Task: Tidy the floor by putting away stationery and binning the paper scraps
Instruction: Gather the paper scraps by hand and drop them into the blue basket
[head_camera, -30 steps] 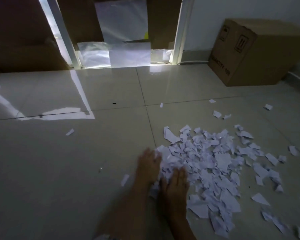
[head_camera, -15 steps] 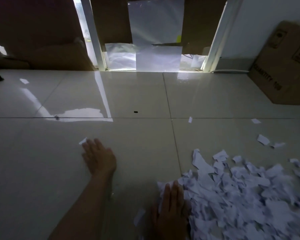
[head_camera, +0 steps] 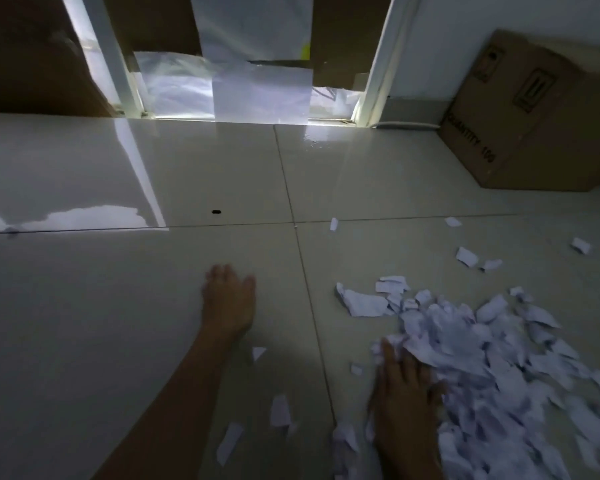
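**Gathering stage, binning not begun.** Right hand, fingers straight and together, presses flat against the paper-scrap pile at lower right. Left hand lies flat on the tiled floor at centre, fingers straight, holding nothing. Stray scraps lie scattered around the pile, evidently uncollected.

Tile floor w/ paper scraps, cardboard box
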A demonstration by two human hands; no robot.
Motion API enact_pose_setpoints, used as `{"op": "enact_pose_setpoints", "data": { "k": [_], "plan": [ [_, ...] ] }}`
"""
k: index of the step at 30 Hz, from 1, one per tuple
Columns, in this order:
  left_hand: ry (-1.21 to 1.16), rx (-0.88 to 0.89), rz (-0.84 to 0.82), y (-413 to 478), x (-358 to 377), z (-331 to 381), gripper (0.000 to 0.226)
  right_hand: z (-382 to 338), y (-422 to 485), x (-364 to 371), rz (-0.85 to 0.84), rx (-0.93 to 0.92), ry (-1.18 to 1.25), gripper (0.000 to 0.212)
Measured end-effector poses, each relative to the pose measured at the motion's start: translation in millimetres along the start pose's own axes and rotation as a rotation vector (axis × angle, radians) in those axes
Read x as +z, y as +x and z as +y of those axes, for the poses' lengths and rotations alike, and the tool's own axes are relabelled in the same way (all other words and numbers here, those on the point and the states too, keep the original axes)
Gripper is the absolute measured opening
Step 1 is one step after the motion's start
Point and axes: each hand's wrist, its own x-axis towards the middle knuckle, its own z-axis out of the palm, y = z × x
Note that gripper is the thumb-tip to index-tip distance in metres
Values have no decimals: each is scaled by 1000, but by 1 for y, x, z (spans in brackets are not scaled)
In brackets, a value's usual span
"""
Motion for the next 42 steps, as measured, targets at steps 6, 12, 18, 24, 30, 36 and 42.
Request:
{"op": "enact_pose_setpoints", "data": {
  "k": [6,12,18,24,30,36,42],
  "plan": [
    [-159,526,-67,-107,70,106,89,32,-8,-32,80,204,83,69],
    [-348,430,-294,-171,89,172,76,65,2,-96,274,118,293,26],
    [-301,389,-130,-191,78,238,41,125,57,-171,262,216,563,41],
    [-136,444,-132,-175,112,322,41,226,164,-197,92,251,519,31],
    [-17,467,-75,-135,170,375,52,304,281,-167,55,316,367,45],
    [87,488,-81,-135,203,393,51,366,356,-152,12,218,280,61],
    [102,579,24,-129,219,393,29,358,355,-120,-42,78,174,57]
  ]
}}
